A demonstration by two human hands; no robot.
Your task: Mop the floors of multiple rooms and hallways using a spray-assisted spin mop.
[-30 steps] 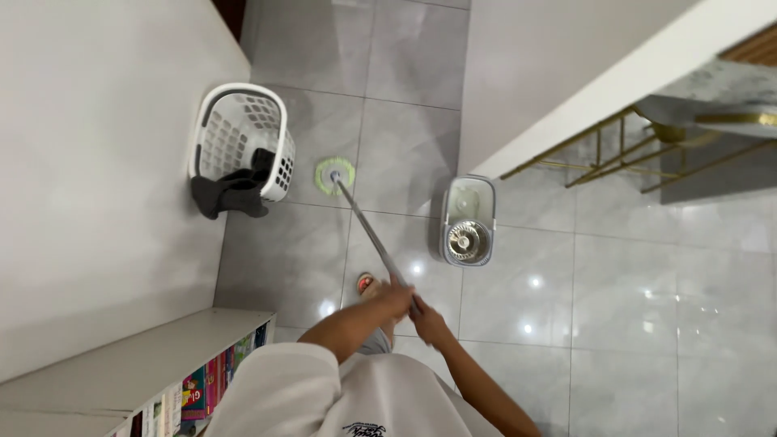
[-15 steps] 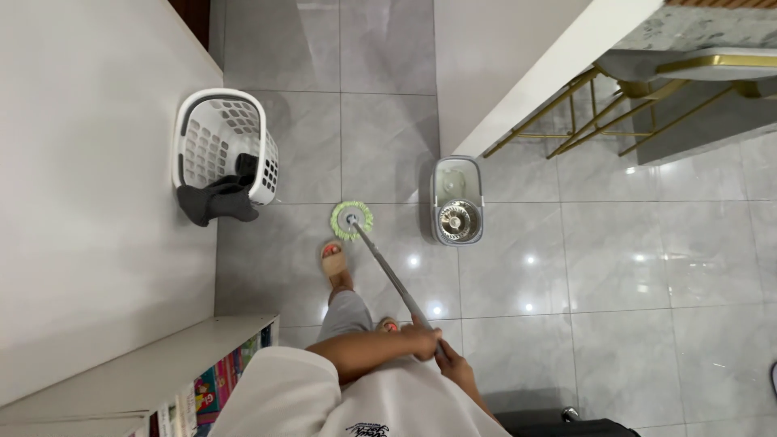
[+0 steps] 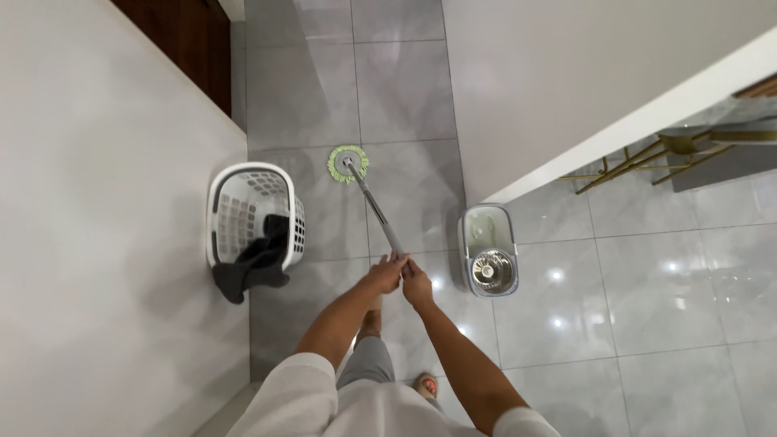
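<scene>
Head view — both hands on a mop handle, gray tile floor.
Left hand [image 3: 384, 275] and right hand [image 3: 417, 285] wrap their fingers closed around the mop handle [image 3: 377, 213]; green mop head [image 3: 347, 163] rests on the floor [image 3: 405, 73] ahead — white laundry basket [image 3: 252, 217] to its left, spin bucket [image 3: 489, 249] to its right.

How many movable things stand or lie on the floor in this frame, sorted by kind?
Spin mop, held by left hand and right hand: 1
Spin mop bucket: 1
White laundry basket with dark cloth hanging over its rim: 1
Gold-legged chair, partly hidden: 1
Total: 4
</scene>
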